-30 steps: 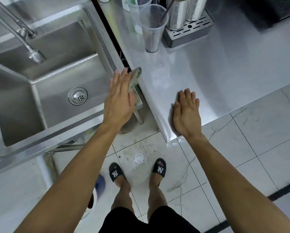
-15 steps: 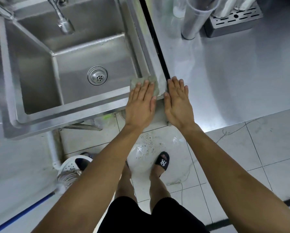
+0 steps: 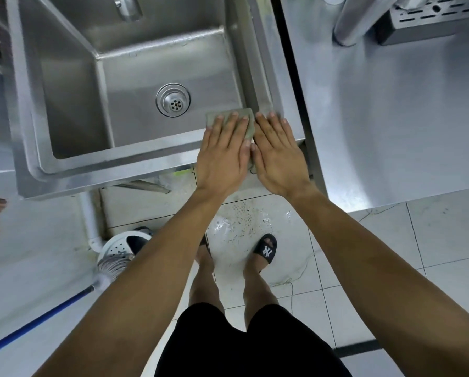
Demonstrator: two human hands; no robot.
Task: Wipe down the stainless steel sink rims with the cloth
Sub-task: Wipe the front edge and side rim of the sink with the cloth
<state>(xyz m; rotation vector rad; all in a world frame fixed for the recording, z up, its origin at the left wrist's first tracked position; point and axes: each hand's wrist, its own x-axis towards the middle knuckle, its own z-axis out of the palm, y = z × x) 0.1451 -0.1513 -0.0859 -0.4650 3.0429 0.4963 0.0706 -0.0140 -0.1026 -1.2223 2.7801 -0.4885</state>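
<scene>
A stainless steel sink (image 3: 119,170) with a round drain (image 3: 173,99) fills the upper left. A grey-green cloth (image 3: 248,123) lies flat on the sink's near right corner rim. My left hand (image 3: 222,153) presses on the cloth with straight fingers spread over it. My right hand (image 3: 278,153) lies flat beside it on the right rim corner, fingers straight, its inner edge touching the cloth. Most of the cloth is hidden under my left hand.
A steel counter (image 3: 391,118) adjoins the sink on the right, separated by a dark gap, with a clear cup (image 3: 355,20) and a perforated drip tray (image 3: 423,20) at its back. A faucet spout (image 3: 127,8) hangs above the basin. A mop (image 3: 111,265) stands on the wet tiled floor.
My left hand brought the cloth down from the right rim onto the near right corner and laid it flat. My right hand shifted from the counter edge to the sink corner.
</scene>
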